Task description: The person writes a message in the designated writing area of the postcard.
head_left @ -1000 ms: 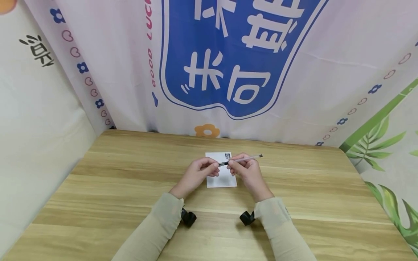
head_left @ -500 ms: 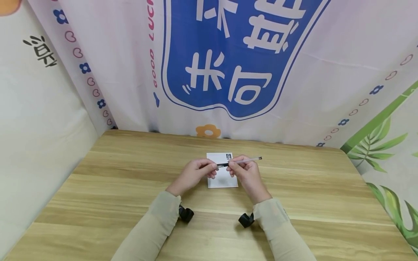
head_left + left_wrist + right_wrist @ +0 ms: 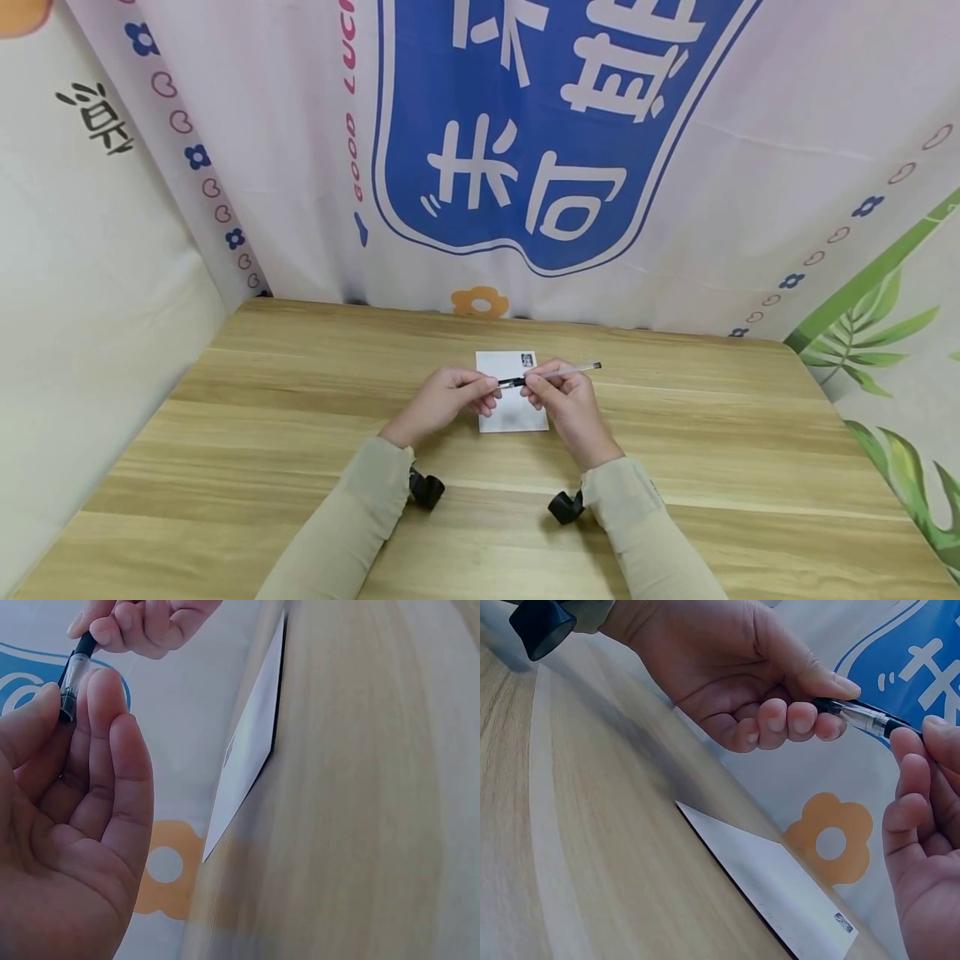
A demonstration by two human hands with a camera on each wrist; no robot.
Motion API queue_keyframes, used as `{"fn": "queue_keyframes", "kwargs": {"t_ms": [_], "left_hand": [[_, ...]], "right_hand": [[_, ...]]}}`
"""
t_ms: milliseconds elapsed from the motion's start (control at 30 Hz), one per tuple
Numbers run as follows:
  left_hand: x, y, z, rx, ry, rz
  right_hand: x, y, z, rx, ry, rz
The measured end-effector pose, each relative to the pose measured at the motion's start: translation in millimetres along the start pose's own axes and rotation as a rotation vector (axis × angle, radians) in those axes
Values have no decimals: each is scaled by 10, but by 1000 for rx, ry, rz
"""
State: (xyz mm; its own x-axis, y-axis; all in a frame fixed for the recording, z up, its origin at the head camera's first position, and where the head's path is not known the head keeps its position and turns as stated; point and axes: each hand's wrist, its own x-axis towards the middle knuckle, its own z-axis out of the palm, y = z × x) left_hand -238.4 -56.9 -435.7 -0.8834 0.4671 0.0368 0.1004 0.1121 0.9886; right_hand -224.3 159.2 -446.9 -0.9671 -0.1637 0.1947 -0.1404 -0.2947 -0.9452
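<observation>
Between the two hands, above the table, is a slim pen (image 3: 573, 370) with a clear barrel and a black dark-clipped end. The left hand (image 3: 447, 400) pinches that end, thumb against fingertips; in the left wrist view its black tip (image 3: 68, 709) sits between them. My right hand (image 3: 572, 407) pinches the pen close to the black section, the barrel pointing out past it to the right. A short see-through part (image 3: 864, 718) with a black clip spans the gap between the hands. Below them lies a white paper pad (image 3: 513, 421), partly hidden by the hands.
The wooden table (image 3: 360, 350) reaches back to a printed curtain (image 3: 300, 150). A small dark square code (image 3: 843, 923) is printed near one corner of the pad. Black cameras (image 3: 427, 490) are strapped to both wrists.
The left hand has drawn slightly left, so more of the pen's black section shows between the hands. Both hands still pinch the pen; the view has shifted a little.
</observation>
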Motion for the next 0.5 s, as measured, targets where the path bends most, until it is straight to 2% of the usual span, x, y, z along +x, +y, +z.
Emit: {"fn": "queue_keyframes", "kwargs": {"t_ms": [367, 500], "left_hand": [[6, -36, -31, -21, -51, -30], [-19, -66, -106, -99, -28, -42]], "right_hand": [[-5, 25, -23, 30, -33, -25], [13, -19, -106, 127, 8, -63]]}}
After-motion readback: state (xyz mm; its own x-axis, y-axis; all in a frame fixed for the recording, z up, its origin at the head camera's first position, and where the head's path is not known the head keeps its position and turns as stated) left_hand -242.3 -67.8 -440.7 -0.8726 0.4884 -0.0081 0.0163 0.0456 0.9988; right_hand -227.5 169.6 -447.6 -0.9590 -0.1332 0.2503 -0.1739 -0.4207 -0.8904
